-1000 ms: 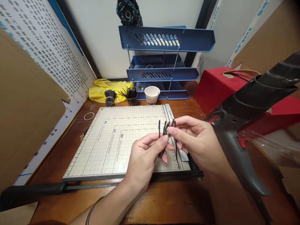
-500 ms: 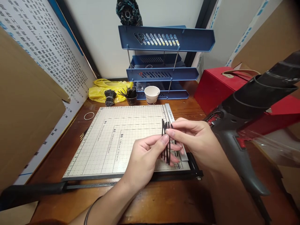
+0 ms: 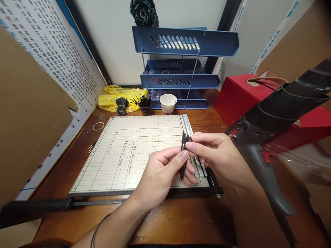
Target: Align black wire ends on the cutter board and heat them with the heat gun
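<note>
The black strips [image 3: 183, 141], fanned apart a second ago, are now bunched almost together above the right part of the paper trimmer [image 3: 103, 172]. The left hand [image 3: 159, 174] has its fingers closed on the bunch, thumb across it. The right hand [image 3: 219, 151] pinches thumb to forefinger at the upper ends, where one strip slants away over the metal edge [image 3: 188, 124].

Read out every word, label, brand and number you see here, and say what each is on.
"B5 182mm×257mm": cutting board
"A5 148mm×210mm": cutting board
"B6 128mm×182mm": cutting board
"SUNWOO", end blurred: silver strip
Board edge marks: too small
Paper cup print: too small
Chinese characters on the left panel: too slanted to quote
Blue marks on the right panel: unreadable
</note>
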Action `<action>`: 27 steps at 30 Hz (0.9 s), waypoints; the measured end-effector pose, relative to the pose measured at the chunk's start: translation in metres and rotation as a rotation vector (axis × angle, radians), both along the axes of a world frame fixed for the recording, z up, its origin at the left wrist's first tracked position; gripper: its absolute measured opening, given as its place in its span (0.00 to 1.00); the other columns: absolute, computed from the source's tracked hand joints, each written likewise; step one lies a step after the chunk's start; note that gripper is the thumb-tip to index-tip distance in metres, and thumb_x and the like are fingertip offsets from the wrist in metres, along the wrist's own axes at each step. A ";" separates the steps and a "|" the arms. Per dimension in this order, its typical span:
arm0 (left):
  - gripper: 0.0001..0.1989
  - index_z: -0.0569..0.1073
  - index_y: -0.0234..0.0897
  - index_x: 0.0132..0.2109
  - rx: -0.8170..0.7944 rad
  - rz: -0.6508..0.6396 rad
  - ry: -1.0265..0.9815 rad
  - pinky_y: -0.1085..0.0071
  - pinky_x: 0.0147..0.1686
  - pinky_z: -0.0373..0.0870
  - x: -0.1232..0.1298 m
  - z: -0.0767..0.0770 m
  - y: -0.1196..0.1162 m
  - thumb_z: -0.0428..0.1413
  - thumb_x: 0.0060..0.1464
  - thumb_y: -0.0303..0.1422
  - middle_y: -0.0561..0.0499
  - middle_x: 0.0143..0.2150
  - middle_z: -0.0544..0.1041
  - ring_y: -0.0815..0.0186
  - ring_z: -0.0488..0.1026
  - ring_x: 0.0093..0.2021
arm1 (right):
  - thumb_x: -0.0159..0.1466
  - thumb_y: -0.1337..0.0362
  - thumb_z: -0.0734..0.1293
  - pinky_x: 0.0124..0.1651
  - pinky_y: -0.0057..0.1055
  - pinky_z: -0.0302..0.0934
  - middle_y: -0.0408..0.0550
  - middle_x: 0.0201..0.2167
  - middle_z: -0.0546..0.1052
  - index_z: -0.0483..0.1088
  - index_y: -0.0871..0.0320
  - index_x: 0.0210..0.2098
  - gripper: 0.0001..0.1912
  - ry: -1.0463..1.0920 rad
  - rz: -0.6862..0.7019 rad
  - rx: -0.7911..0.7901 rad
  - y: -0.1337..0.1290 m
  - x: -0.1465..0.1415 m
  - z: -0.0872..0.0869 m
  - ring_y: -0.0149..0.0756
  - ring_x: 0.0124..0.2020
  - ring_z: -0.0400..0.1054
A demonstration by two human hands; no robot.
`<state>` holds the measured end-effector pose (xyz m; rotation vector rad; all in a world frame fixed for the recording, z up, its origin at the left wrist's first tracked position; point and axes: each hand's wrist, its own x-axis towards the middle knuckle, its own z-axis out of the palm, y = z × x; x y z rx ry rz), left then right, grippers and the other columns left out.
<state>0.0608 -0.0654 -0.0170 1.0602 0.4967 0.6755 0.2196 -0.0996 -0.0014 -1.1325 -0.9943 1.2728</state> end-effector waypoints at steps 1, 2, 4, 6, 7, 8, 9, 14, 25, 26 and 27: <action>0.16 0.77 0.33 0.33 -0.016 -0.005 -0.020 0.75 0.30 0.75 0.000 -0.001 0.000 0.61 0.65 0.41 0.51 0.26 0.76 0.69 0.75 0.25 | 0.54 0.54 0.80 0.21 0.28 0.59 0.40 0.20 0.70 0.78 0.59 0.30 0.16 -0.003 -0.026 -0.002 0.000 0.001 -0.001 0.27 0.18 0.63; 0.15 0.77 0.34 0.35 -0.035 -0.007 -0.041 0.75 0.29 0.75 0.000 -0.002 0.000 0.61 0.65 0.42 0.52 0.26 0.76 0.69 0.75 0.25 | 0.55 0.54 0.80 0.21 0.27 0.56 0.39 0.19 0.70 0.78 0.59 0.31 0.16 -0.007 -0.038 -0.001 0.001 0.001 -0.001 0.26 0.18 0.62; 0.14 0.77 0.34 0.38 -0.070 -0.008 -0.075 0.75 0.28 0.75 0.000 -0.004 0.001 0.61 0.65 0.42 0.54 0.26 0.75 0.70 0.76 0.24 | 0.58 0.53 0.78 0.21 0.26 0.55 0.40 0.18 0.71 0.77 0.60 0.29 0.16 -0.019 -0.015 0.004 0.001 0.001 -0.001 0.25 0.18 0.61; 0.14 0.76 0.34 0.38 -0.091 -0.021 -0.089 0.76 0.28 0.74 0.000 -0.006 0.001 0.60 0.65 0.42 0.54 0.27 0.74 0.70 0.76 0.23 | 0.61 0.52 0.76 0.22 0.27 0.56 0.41 0.18 0.72 0.74 0.60 0.26 0.17 -0.031 0.030 0.012 0.001 0.001 0.000 0.26 0.18 0.62; 0.15 0.76 0.34 0.38 -0.094 -0.030 -0.091 0.77 0.28 0.74 0.000 -0.006 0.001 0.60 0.66 0.42 0.55 0.27 0.74 0.71 0.76 0.23 | 0.62 0.53 0.75 0.22 0.27 0.57 0.42 0.18 0.73 0.73 0.59 0.25 0.18 -0.031 0.050 0.015 0.001 0.001 0.000 0.26 0.18 0.63; 0.15 0.75 0.34 0.38 -0.094 -0.037 -0.089 0.77 0.28 0.73 0.001 -0.006 0.001 0.59 0.66 0.43 0.55 0.27 0.74 0.71 0.76 0.23 | 0.62 0.54 0.75 0.23 0.27 0.57 0.42 0.18 0.74 0.72 0.59 0.25 0.18 -0.025 0.069 0.015 0.001 0.001 0.000 0.27 0.18 0.64; 0.15 0.75 0.34 0.38 -0.093 -0.040 -0.085 0.77 0.28 0.73 0.000 -0.006 0.001 0.59 0.66 0.43 0.54 0.28 0.74 0.71 0.76 0.23 | 0.62 0.54 0.75 0.23 0.27 0.57 0.42 0.18 0.74 0.72 0.59 0.24 0.18 -0.013 0.086 0.016 0.001 0.001 0.001 0.27 0.18 0.65; 0.15 0.76 0.34 0.38 -0.076 -0.039 -0.055 0.77 0.27 0.72 -0.001 -0.006 0.003 0.59 0.66 0.43 0.54 0.29 0.75 0.71 0.75 0.23 | 0.60 0.56 0.76 0.22 0.26 0.55 0.42 0.19 0.74 0.71 0.59 0.24 0.17 -0.020 0.079 0.014 0.001 0.001 0.001 0.27 0.19 0.65; 0.12 0.78 0.37 0.40 -0.097 0.010 -0.060 0.80 0.23 0.67 -0.001 -0.005 0.005 0.60 0.65 0.42 0.60 0.24 0.67 0.77 0.65 0.19 | 0.61 0.52 0.76 0.20 0.23 0.43 0.36 0.15 0.60 0.83 0.57 0.36 0.14 -0.060 -0.161 0.050 0.007 0.004 -0.007 0.21 0.18 0.50; 0.13 0.78 0.37 0.40 -0.096 0.035 -0.059 0.80 0.22 0.67 -0.001 -0.004 0.005 0.60 0.65 0.42 0.60 0.23 0.65 0.77 0.64 0.19 | 0.61 0.52 0.75 0.20 0.22 0.42 0.36 0.16 0.60 0.83 0.56 0.37 0.14 -0.047 -0.201 0.077 0.006 0.004 -0.007 0.21 0.18 0.49; 0.13 0.78 0.37 0.40 -0.081 0.065 -0.048 0.80 0.23 0.66 -0.001 -0.003 0.005 0.60 0.65 0.43 0.61 0.23 0.64 0.77 0.64 0.19 | 0.62 0.52 0.75 0.20 0.22 0.42 0.37 0.17 0.63 0.83 0.55 0.38 0.13 -0.034 -0.231 0.110 0.006 0.004 -0.007 0.20 0.18 0.50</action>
